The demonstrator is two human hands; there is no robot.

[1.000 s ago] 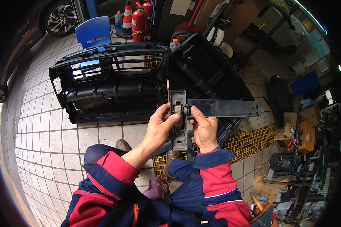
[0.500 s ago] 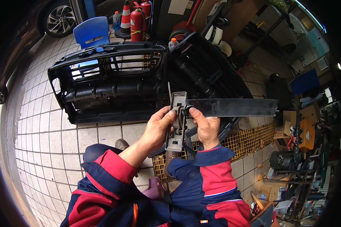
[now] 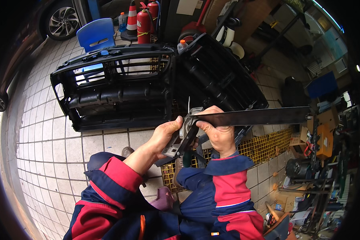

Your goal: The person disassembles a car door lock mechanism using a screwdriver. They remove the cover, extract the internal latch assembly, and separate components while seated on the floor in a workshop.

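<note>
My left hand (image 3: 167, 135) and my right hand (image 3: 217, 132) both grip one part held in front of me: a grey plastic bracket (image 3: 181, 140) joined to a long flat black strip (image 3: 260, 117) that sticks out to the right. The left hand clasps the bracket's lower left side. The right hand wraps the spot where the strip meets the bracket. A thin metal pin (image 3: 188, 103) points up from the bracket's top. Both sleeves are red and dark blue.
A large black plastic car grille frame (image 3: 112, 88) lies on the tiled floor beyond my hands. Yellow floor grating (image 3: 264, 146) is to the right. A blue chair (image 3: 95, 34), a traffic cone (image 3: 131, 18) and red fire extinguishers (image 3: 146, 20) stand at the back; cluttered shelves line the right.
The bracket has tilted from upright to a slant, its lower end swinging left. The black strip now reaches further right and looks longer. Both hands keep their hold.
</note>
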